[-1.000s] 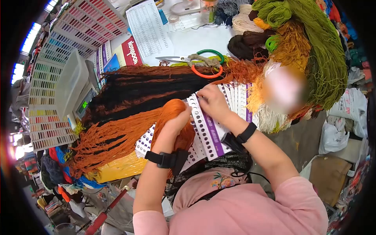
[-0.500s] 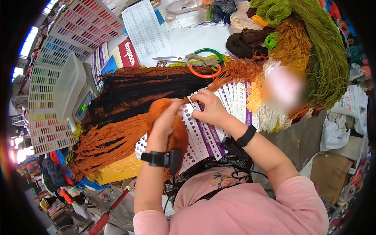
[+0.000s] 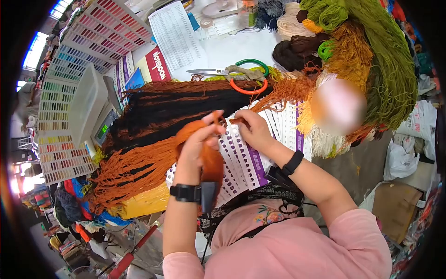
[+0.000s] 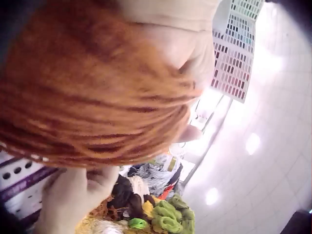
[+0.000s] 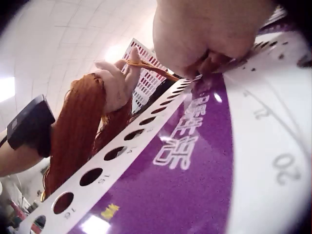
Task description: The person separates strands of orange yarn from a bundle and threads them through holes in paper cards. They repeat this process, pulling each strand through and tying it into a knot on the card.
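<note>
A rust-orange thread skein hangs over my left hand. In the right wrist view, the left fingers hold a thin orange strand that runs tight to the end of a white-and-purple punched card. My right hand is at that card end, its thumb and fingers pinching, with orange thread showing between the fingertips. Numbered round holes line the card's edge. More punched cards lie fanned beneath it. The skein hides much of the left palm in the left wrist view.
Black and rust thread bundles spread across the table to the left. Scissors with green and orange handles lie beyond the hands. A scale and colour chart stand left; green yarn heaps at right.
The left hand has lifted its fingers off the card end, drawing a strand out. The right hand shifted slightly along the card end; thread now shows at its fingertips.
</note>
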The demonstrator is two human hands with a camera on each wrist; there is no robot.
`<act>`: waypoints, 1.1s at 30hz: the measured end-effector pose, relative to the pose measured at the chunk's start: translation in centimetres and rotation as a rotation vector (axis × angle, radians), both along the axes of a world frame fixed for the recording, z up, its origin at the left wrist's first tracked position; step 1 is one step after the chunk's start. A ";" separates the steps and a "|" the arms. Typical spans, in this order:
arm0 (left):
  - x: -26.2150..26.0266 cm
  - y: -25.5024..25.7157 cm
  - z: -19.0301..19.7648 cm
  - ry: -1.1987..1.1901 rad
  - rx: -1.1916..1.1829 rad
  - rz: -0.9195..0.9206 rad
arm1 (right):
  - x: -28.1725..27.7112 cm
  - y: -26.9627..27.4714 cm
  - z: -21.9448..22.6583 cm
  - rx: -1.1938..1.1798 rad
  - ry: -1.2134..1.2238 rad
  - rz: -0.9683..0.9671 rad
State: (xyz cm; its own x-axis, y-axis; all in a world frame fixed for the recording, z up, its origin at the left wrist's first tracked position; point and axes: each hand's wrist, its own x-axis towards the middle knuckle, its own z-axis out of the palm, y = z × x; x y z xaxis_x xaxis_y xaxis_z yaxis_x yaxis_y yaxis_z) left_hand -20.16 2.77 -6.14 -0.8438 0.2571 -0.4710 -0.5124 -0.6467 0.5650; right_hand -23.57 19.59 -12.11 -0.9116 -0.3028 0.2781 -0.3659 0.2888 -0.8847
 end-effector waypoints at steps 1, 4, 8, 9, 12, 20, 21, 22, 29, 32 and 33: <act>-0.6 0.6 -1.6 0.035 -0.231 -0.122 | 0.0 0.0 -0.6 -0.070 -0.052 -0.025; -0.8 3.1 -2.8 0.006 -0.650 -0.303 | -0.1 -0.1 -0.5 -0.115 -0.022 -0.067; 0.6 0.0 -0.8 -0.199 -0.695 -0.009 | 0.1 -0.5 0.2 0.183 0.180 -0.044; 0.7 -0.9 2.0 -0.329 -0.672 0.046 | 0.4 -0.6 0.6 0.247 0.160 -0.047; 3.8 -9.4 3.7 -0.319 -0.616 0.277 | 0.3 -0.8 0.2 0.284 0.204 -0.071; 13.6 -25.2 8.3 -0.100 -0.696 1.112 | 0.5 -1.0 0.3 0.297 0.235 -0.068; 13.9 -23.3 10.0 -0.162 -0.592 1.073 | 0.5 -0.9 0.4 0.328 0.223 -0.039; 14.6 -21.9 9.7 -0.086 -0.589 0.905 | 0.6 -0.8 0.4 0.314 0.236 -0.032; 15.2 -4.4 6.8 0.105 -0.159 0.296 | 3.2 -1.0 3.5 0.093 0.094 0.120; 14.4 -1.0 7.0 0.192 -0.149 0.323 | 7.1 -2.4 7.5 -0.168 -0.381 0.315; 14.4 -0.1 7.1 0.184 -0.144 0.335 | 8.2 -3.0 9.2 -0.269 -0.598 0.384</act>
